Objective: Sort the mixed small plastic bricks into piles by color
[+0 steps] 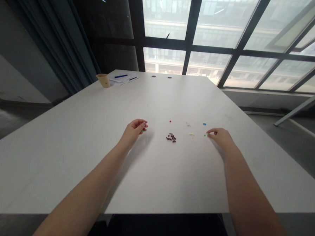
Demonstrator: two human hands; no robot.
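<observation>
My left hand (136,127) is closed above the table, its fingertips pinched on a small green block (143,130); a bit of red also shows at the fingertips. On the right, the thumb and index finger of my right hand (220,136) come together low over the tabletop, beside a tiny green piece (204,135). Whatever lies between those fingertips is too small to make out. Between the hands is a loose cluster of dark brown blocks (171,137). Nearby lie a red piece (170,121), pale yellow pieces (192,134), whitish pieces (188,125) and a blue block (204,124).
The long white table (159,178) reaches towards the windows. A paper cup (103,80) stands at its far left edge, next to paper sheets (119,79) with a blue pen (121,76) on them. Two round dark discs (153,76) sit near the far end.
</observation>
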